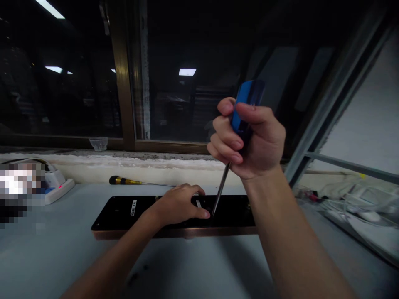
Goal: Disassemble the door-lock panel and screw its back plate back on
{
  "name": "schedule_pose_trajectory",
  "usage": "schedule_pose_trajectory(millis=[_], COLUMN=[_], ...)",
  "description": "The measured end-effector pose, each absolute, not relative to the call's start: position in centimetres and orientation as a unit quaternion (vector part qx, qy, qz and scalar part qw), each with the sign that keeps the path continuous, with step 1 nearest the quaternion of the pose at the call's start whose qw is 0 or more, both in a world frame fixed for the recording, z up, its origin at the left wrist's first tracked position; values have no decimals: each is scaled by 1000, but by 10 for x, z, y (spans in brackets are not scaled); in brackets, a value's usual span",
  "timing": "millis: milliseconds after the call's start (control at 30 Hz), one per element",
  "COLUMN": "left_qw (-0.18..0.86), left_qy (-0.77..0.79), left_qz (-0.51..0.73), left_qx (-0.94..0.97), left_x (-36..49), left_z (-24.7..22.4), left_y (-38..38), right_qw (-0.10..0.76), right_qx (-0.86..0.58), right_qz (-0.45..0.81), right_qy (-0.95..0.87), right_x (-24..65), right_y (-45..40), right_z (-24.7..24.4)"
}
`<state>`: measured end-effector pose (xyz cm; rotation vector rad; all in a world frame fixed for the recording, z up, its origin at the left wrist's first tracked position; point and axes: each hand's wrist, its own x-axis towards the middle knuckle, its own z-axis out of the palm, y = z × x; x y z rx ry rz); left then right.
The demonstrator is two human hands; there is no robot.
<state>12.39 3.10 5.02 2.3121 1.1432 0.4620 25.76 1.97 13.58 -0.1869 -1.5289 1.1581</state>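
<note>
A long black panel (pixel 121 215) with a copper-coloured edge lies flat on the table, bearing small white labels. My left hand (pixel 179 203) rests across its middle, thumb and fingers spread on the surface. My right hand (pixel 249 137) is wrapped round the blue handle of a screwdriver (pixel 222 187), raised above the panel. Its metal shaft slants down, and the tip meets the panel just right of my left thumb; what lies under the tip is too small to tell. Behind the panel lies a second screwdriver (pixel 126 180) with a black and yellow handle.
A white power strip (pixel 60 191) stands at the left back. On the window ledge sits a clear plastic cup (pixel 99 143). Tangled white cables (pixel 352 203) and pale devices lie at the right, beyond a metal frame (pixel 349 164). Dark windows close off the back.
</note>
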Motion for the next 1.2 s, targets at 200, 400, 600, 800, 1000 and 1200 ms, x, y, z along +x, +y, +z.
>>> schedule_pose_trajectory(millis=[200,400,600,800,1000,1200], left_qw=[301,446,458,426,381,350], left_qy=[282,282,319,329,352,378], left_qz=[243,242,264,279,293,282], left_qx=[878,814,787,795,803,809], left_x=[130,133,135,135,139,141], left_z=[54,47,42,43,40,42], left_y=[28,28,29,28,29,26], right_qw=[627,659,721,689,660,649], right_qx=[-76,-139,-205,-238,-244,-277], right_qz=[455,337,115,118,180,52], right_qy=[-628,-658,-652,-674,-687,-706], right_x=[256,253,248,265,275,271], right_y=[29,31,26,16,12,8], right_z=[134,132,135,145,148,149])
